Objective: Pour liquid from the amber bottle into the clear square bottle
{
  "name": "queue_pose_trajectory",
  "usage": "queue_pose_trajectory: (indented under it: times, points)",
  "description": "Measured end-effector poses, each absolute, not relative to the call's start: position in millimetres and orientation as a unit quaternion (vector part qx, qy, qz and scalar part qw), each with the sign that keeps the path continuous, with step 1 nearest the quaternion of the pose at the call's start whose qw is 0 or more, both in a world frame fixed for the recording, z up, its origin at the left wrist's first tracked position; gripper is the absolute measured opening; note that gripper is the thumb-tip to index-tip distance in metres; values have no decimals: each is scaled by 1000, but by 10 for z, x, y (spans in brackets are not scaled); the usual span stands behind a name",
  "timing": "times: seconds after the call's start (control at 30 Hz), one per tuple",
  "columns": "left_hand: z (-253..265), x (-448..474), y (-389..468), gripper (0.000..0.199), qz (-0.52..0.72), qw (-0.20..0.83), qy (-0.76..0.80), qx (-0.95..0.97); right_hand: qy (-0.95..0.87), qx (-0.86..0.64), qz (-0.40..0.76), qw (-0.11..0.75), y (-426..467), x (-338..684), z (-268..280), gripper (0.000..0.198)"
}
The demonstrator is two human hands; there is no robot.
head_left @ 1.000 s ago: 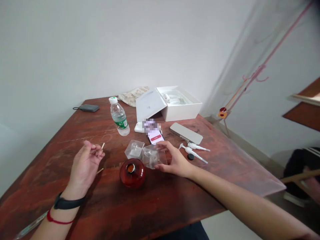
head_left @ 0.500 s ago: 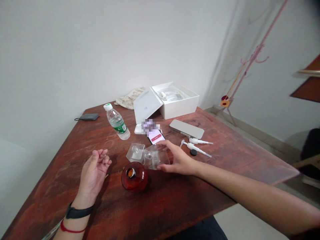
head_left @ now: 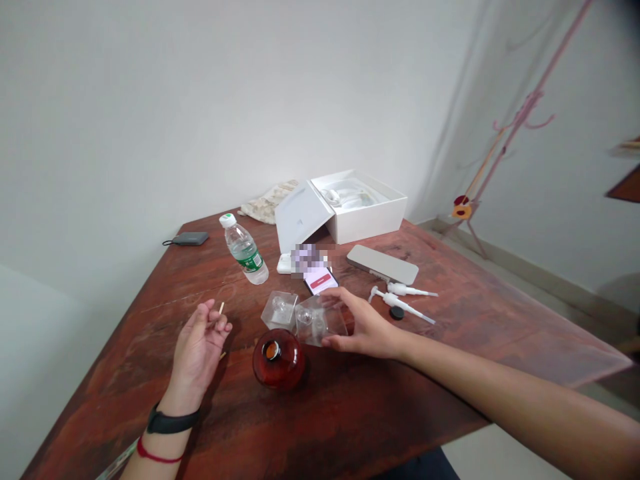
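Note:
My left hand (head_left: 203, 337) is raised over the left of the table, fingers curled round a thin light-coloured stick (head_left: 221, 308); one end shows above the fingers and what seems its other end shows below. My right hand (head_left: 367, 327) grips a clear plastic box (head_left: 320, 323) between thumb and fingers, and the box looks to rest on the table. A second clear plastic box (head_left: 279, 308) sits beside it on the left. Just in front of both boxes stands a round, dark red-brown glass bottle (head_left: 280, 363), its neck uncapped.
Behind lie a water bottle (head_left: 245, 250), a phone (head_left: 321, 280), an open white box (head_left: 370, 213), a grey flat case (head_left: 383, 264), two white pump heads (head_left: 407, 307) and a black cap (head_left: 397, 313). A dark grey device (head_left: 193, 239) is at far left.
The view has shifted, so everything appears a little further right and lower. The stick's upper end now shows above my left fingers. My right hand keeps its grip on the clear box.

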State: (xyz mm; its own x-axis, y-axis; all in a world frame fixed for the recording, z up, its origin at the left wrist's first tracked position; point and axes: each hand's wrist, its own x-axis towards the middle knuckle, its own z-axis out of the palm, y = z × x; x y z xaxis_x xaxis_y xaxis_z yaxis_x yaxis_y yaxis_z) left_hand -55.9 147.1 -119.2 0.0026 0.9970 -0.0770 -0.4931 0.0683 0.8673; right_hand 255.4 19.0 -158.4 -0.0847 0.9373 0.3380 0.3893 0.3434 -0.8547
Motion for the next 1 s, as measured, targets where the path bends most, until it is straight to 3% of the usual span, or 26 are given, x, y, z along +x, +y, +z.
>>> queue_pose_trajectory:
  times: [0.2, 0.3, 0.5, 0.67, 0.77, 1.0]
  points:
    - [-1238, -588, 1482, 68, 597, 635, 355, 338, -669, -490, 301, 470, 198, 2565, -1645, 72]
    - [-1257, -603, 1493, 47, 600, 633, 361, 331, -671, -488, 298, 471, 198, 2569, -1659, 73]
    - [-1288, -625, 1584, 27, 587, 632, 404, 305, -663, -478, 317, 481, 198, 2551, -1624, 71]
    - [-1315, -613, 1563, 40, 587, 605, 419, 339, -616, -467, 377, 511, 212, 2527, -1629, 72]
    - [-1308, -588, 1503, 58, 579, 593, 412, 377, -582, -450, 422, 531, 226, 2514, -1649, 71]
    - [-1353, -531, 1410, 52, 546, 566, 393, 477, -497, -379, 518, 584, 252, 2498, -1663, 67]
